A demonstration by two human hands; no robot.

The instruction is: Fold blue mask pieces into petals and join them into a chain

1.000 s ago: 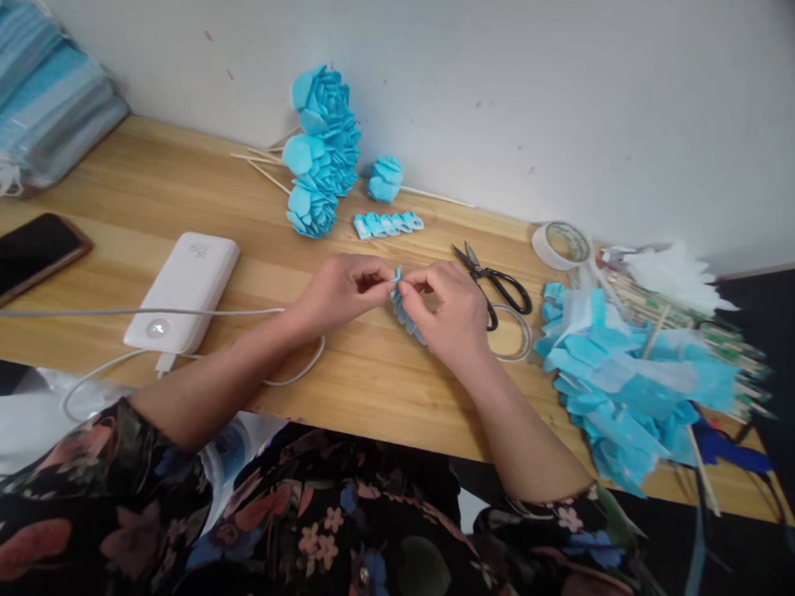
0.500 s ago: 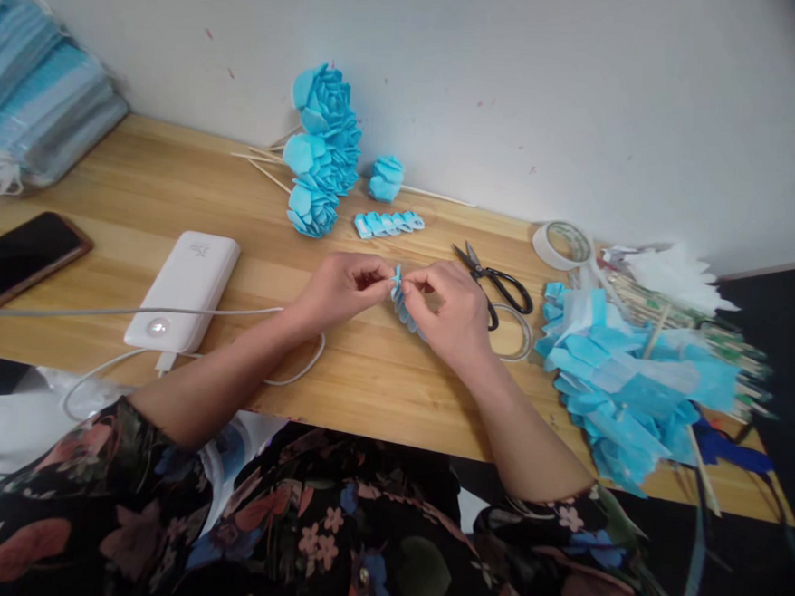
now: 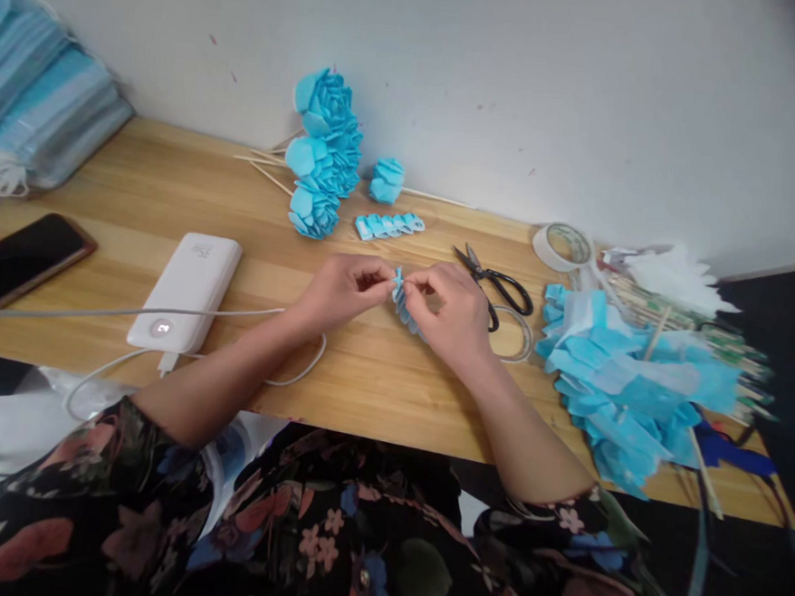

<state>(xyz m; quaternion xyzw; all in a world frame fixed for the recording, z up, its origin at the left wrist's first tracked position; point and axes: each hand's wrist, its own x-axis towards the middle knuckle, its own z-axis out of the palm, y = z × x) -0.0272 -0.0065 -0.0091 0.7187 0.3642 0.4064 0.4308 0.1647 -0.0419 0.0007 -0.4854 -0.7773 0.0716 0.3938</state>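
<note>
Between my two hands is a small pleated strip of light blue material (image 3: 403, 311), its upper end pinched by both. My left hand (image 3: 352, 288) grips it between thumb and forefinger from the left. From the right, my right hand (image 3: 447, 312) pinches the same end, and its palm side covers part of the strip. A similar folded blue strip (image 3: 389, 226) lies just beyond my hands. Behind it rests a small blue rosebud (image 3: 387, 181) on a thin stick. Black-handled scissors (image 3: 500, 282) lie open beside my right hand, next to a thin roll of tape (image 3: 514, 335).
Several blue fabric roses (image 3: 322, 157) on sticks lie against the wall. A white power bank (image 3: 187, 288) with cables and a phone (image 3: 25, 258) are at left, near packed blue masks (image 3: 50, 101). At right are a wide tape roll (image 3: 563, 247) and a blue fabric pile (image 3: 627, 378).
Both hands keep their pinch on the blue strip with hardly any movement. The whole view has shifted very slightly.
</note>
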